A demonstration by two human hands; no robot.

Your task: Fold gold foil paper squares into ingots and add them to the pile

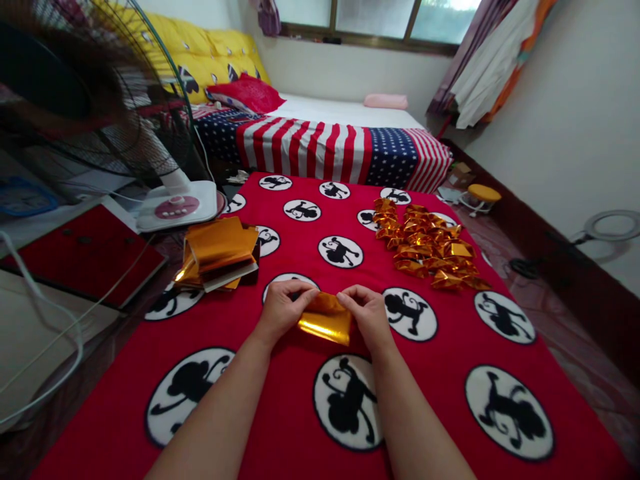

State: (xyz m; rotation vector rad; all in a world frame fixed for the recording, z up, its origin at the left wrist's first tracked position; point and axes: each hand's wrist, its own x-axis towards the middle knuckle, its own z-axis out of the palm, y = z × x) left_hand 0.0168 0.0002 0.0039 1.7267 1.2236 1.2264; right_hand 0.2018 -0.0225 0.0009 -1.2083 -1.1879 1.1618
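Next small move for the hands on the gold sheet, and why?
Probably crease the gold sheet along its far edge: the left hand and right hand pinch that edge near its two ends, and the sheet looks flatter than the shaped gold pieces off to the right.

Gold sheet corners behind left hand and right hand, fan blades a blur.

A: Far end?
B: Bed, one; stars-and-stripes cover; red cushion; pink pillow.
A: Left?
B: Electric fan, one, white base.
A: Right?
B: Stool, yellow-topped; white cloth, hanging beside purple curtain.
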